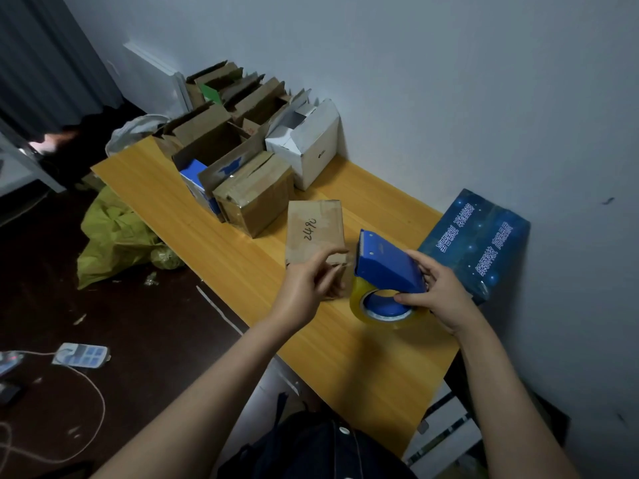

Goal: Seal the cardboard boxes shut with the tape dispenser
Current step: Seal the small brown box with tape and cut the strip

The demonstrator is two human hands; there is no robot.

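The left arm (207, 392) and the right arm (501, 392) were bare all the way from the bottom of the picture up to the wrists. The left hand (309, 283) and the right hand (441, 297) were bare too. Low down between the arms was a dark piece of clothing (321, 451). It looked dark blue, almost black, with thin sewn lines on it. A small round white button (343, 429) sat near its top.
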